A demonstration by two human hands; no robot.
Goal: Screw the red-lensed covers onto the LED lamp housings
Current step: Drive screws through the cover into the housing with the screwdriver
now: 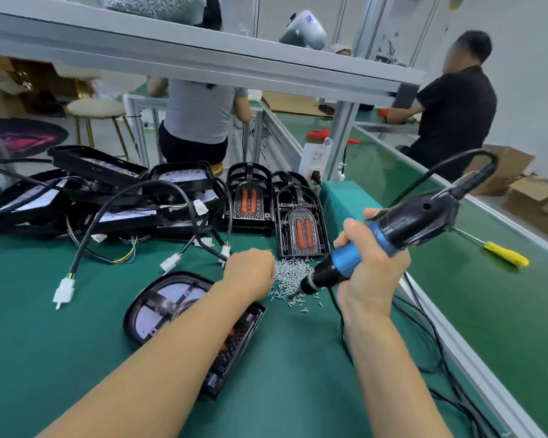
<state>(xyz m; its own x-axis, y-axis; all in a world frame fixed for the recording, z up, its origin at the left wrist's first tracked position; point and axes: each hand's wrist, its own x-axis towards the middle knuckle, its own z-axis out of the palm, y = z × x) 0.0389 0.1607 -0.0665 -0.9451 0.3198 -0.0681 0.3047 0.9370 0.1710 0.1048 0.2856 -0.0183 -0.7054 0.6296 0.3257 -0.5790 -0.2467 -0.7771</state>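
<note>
Left hand (pixel 250 271) curled knuckles-up at the edge of the screw pile (pixel 290 275), probably picking one; fingertips hidden. Right hand (pixel 366 263) wrapped round the electric screwdriver (pixel 374 248), tip angled down at the pile, ready to take a screw. Lamp (pixel 184 311) with cover fitted just below the left forearm; more housings (pixel 108 197) and covers (pixel 299 224) behind.

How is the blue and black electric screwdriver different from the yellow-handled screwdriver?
The blue and black electric screwdriver is held in the right hand; the yellow-handled screwdriver lies on the green table. The electric one is thick with a cable; the yellow one is thin with none. Both turn screws.
</note>
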